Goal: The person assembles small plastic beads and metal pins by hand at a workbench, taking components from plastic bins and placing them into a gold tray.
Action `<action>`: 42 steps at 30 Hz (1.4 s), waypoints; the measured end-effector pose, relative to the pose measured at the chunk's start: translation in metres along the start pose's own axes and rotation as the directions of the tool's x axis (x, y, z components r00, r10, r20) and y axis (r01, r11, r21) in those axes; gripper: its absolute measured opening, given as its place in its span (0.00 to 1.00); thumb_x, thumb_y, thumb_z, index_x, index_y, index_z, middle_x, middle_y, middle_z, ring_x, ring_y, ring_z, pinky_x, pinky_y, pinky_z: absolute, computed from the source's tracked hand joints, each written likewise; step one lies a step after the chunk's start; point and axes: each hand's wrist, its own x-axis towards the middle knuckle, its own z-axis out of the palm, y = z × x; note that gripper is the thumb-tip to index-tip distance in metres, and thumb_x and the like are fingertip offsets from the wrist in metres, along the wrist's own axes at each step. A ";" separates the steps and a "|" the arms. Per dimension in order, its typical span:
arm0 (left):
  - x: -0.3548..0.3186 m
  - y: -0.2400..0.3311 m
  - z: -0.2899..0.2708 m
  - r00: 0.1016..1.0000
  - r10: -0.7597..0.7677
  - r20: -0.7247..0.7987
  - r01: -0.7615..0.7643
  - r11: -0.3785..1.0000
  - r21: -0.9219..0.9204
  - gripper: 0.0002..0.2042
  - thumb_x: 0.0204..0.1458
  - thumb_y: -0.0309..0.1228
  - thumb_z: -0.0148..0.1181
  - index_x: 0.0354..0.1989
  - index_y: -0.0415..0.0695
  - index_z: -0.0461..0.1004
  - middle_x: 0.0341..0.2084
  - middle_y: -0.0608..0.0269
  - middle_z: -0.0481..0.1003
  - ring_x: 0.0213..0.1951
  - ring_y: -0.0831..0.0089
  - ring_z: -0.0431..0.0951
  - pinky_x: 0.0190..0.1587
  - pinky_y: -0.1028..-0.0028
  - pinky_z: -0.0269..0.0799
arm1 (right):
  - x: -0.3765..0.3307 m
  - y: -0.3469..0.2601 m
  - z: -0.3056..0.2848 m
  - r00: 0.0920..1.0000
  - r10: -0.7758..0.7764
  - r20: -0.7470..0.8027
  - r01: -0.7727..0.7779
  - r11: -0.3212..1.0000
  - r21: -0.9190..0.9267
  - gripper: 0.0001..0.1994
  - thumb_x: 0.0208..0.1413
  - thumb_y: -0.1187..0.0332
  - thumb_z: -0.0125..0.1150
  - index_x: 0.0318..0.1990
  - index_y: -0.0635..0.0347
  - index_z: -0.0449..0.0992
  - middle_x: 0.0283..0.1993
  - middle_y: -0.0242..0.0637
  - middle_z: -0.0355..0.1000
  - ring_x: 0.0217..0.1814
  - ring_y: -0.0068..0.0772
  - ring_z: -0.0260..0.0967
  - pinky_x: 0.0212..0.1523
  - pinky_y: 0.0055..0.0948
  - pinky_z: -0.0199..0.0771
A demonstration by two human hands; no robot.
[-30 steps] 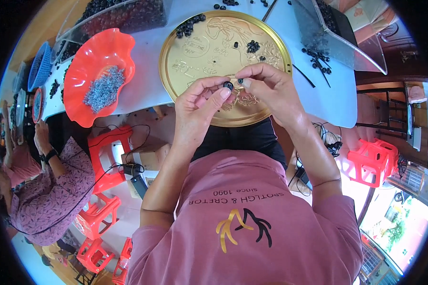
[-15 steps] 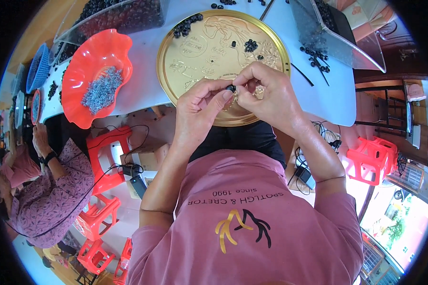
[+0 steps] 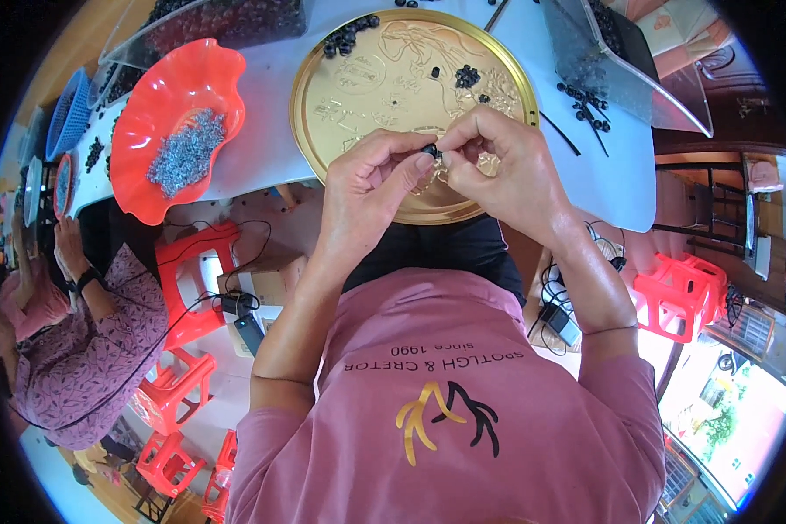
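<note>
Between the thumb and forefinger of my left hand (image 3: 367, 179) is a small round black plastic part (image 3: 429, 150). My right hand (image 3: 506, 170) pinches right beside it, thumb and forefinger together. Whatever those right fingertips hold is too small to make out. Both hands hover over the near edge of a round gold tray (image 3: 358, 105) with a raised pattern. A pile of black parts (image 3: 348, 38) lies at the tray's far left. Smaller black pieces (image 3: 467, 77) form a cluster right of its middle.
Left of the tray stands a red wavy-rimmed bowl (image 3: 131, 144) of small silvery metal pieces (image 3: 188, 153). Clear bins (image 3: 236, 26) of black parts sit behind. Loose black parts (image 3: 585, 106) and thin black rods lie at right. A co-worker (image 3: 105, 323) sits at far left.
The view has shifted slightly. My hands stay together over the tray's near edge, with the black part turned a little between the fingers.
</note>
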 end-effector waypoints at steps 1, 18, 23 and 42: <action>0.001 -0.001 -0.001 1.000 0.024 -0.008 -0.024 0.999 0.032 0.09 0.57 0.22 0.61 0.46 0.33 0.77 0.37 0.63 0.76 0.38 0.81 0.76 0.41 0.81 0.72 | -0.001 0.001 0.001 1.000 0.015 0.007 -0.015 1.000 0.023 0.07 0.48 0.73 0.63 0.35 0.65 0.76 0.32 0.40 0.77 0.33 0.33 0.76 0.37 0.30 0.76; 0.001 -0.003 -0.005 0.998 0.059 0.025 -0.060 0.997 0.039 0.09 0.57 0.23 0.61 0.46 0.35 0.78 0.35 0.63 0.75 0.37 0.81 0.77 0.39 0.81 0.73 | 0.000 0.006 0.006 0.999 -0.032 -0.023 0.032 0.999 -0.026 0.07 0.48 0.72 0.64 0.35 0.64 0.76 0.31 0.40 0.77 0.31 0.34 0.76 0.35 0.30 0.76; 0.003 -0.002 -0.005 0.997 0.070 0.045 -0.074 0.993 0.091 0.09 0.57 0.22 0.61 0.46 0.36 0.78 0.36 0.63 0.75 0.37 0.80 0.76 0.39 0.81 0.72 | 0.000 0.004 0.007 0.999 -0.033 -0.022 0.031 0.997 -0.075 0.07 0.48 0.73 0.64 0.35 0.64 0.76 0.32 0.41 0.77 0.33 0.35 0.76 0.35 0.31 0.76; 0.005 0.011 -0.013 0.713 0.616 0.335 -0.701 0.616 0.361 0.12 0.45 0.16 0.64 0.40 0.35 0.78 0.39 0.51 0.76 0.49 0.54 0.78 0.49 0.65 0.77 | -0.007 0.019 -0.005 0.758 0.138 0.637 -0.638 0.356 0.682 0.14 0.60 0.60 0.63 0.44 0.62 0.75 0.33 0.27 0.69 0.35 0.20 0.69 0.40 0.28 0.75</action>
